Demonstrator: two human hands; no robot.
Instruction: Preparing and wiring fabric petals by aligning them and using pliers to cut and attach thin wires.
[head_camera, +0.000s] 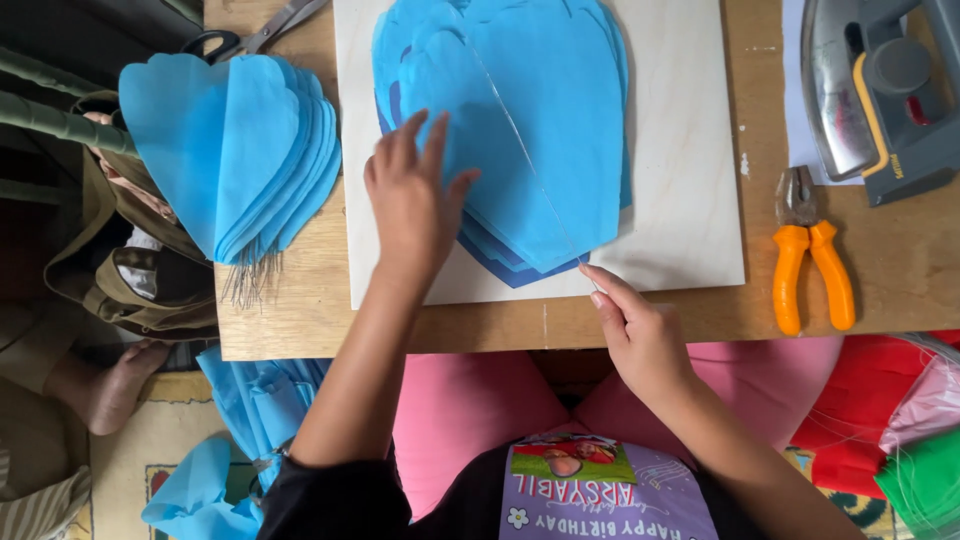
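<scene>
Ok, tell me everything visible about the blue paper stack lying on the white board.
The blue paper stack is many thin, tissue-like sheets cut to one petal shape, scalloped at the far end and narrowing to a point nearest the person. It lies flat on the white board. The left hand presses it down; the right hand pinches a thin thread running across it.

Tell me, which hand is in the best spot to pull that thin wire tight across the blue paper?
Probably the right hand. Its fingertips already pinch the wire at the paper's lower tip, near the table edge. The left hand lies flat on the blue paper, pressing it onto the white board.
</scene>
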